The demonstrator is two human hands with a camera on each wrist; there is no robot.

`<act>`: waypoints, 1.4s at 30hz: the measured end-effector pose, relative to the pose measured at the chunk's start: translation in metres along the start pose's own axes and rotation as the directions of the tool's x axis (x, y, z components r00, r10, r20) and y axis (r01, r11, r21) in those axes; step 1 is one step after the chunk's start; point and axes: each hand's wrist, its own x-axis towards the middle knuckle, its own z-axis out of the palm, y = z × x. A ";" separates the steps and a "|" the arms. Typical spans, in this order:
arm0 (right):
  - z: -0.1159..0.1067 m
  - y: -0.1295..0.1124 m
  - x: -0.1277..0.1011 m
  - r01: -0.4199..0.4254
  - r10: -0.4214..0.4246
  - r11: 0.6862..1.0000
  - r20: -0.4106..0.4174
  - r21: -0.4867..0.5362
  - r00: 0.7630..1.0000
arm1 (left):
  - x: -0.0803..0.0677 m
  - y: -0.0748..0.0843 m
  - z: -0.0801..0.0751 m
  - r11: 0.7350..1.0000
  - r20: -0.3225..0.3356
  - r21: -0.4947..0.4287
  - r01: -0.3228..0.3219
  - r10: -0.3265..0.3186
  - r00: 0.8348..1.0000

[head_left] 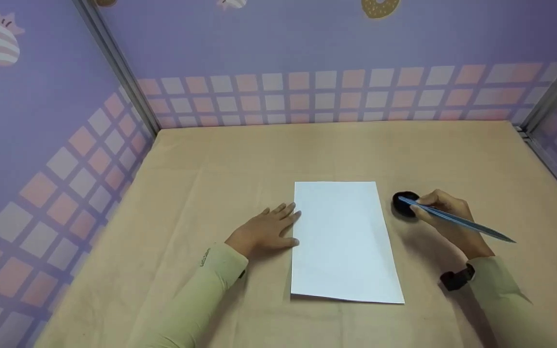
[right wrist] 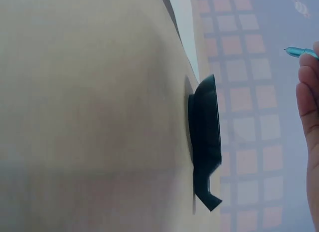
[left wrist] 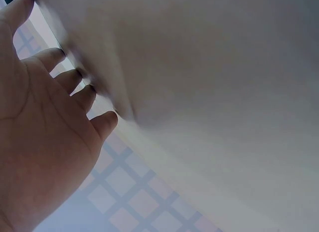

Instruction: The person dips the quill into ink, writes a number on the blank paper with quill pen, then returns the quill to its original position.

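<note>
Flanking the paper's (head_left: pixel 342 246) edges, hands (head_left: pixel 266 231) (head_left: pixel 454 232) leave room between.

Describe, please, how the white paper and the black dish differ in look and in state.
Colour and shape: the white paper is a thin rectangular sheet; the black dish is rounded, with raised sides and a projecting piece.
Size: the paper is clearly larger than the dish.
Contact: the left hand touches the paper's edge; the right hand holds a blue pen above the dish.
Both lie on the beige table surface.
</note>
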 end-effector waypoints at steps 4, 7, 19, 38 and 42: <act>0.005 -0.005 0.002 -0.007 0.007 0.998 0.010 0.054 1.000 | 0.000 0.001 -0.001 1.000 0.010 -0.005 0.005 -0.005 1.000; 0.009 -0.006 0.003 -0.032 0.031 0.996 0.015 0.083 0.999 | 0.000 0.001 -0.001 1.000 0.013 -0.010 0.003 -0.003 1.000; 0.014 0.012 0.010 -0.276 0.279 0.960 0.084 -0.038 0.957 | -0.001 0.000 -0.002 1.000 0.006 0.000 -0.012 0.012 1.000; 0.027 -0.011 0.027 -0.264 0.242 0.961 0.206 0.085 0.948 | -0.002 0.001 -0.001 1.000 -0.003 0.016 -0.005 0.005 1.000; 0.022 -0.011 0.028 -0.266 0.234 0.957 0.230 0.119 0.945 | -0.001 0.001 -0.001 1.000 0.013 0.008 0.009 -0.010 1.000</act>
